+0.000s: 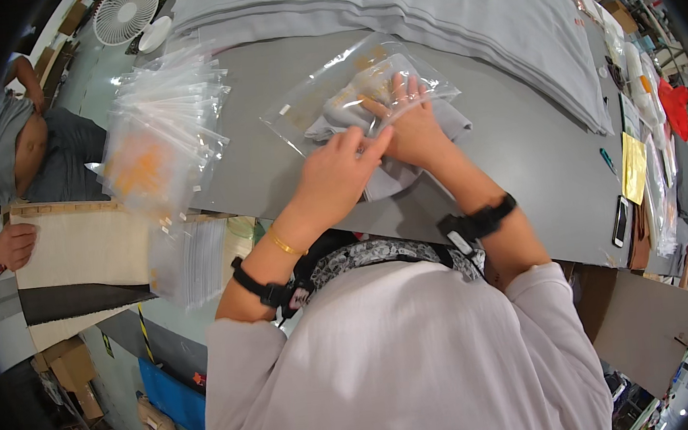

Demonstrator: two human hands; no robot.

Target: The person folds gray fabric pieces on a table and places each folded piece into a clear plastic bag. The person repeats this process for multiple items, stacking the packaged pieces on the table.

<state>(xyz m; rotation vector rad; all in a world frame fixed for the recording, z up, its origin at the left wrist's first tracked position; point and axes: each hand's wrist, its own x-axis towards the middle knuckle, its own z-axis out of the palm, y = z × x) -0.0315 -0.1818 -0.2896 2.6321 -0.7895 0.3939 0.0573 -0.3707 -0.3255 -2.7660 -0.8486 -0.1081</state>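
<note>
A clear plastic bag with orange print lies on the grey table in front of me. A folded light-grey garment is partly inside it, its near end sticking out of the bag's mouth. My right hand reaches into the bag, fingers stretched out and apart over the cloth, seen through the film. My left hand is beside it at the bag's near edge, fingers closed in a pinch on the film. Part of the garment is hidden beneath both hands.
A fanned stack of clear bags lies at the left, above more upright bags. Layered grey fabric covers the table's far side. A phone and yellow packet lie right. Another person's hand rests by a wooden board.
</note>
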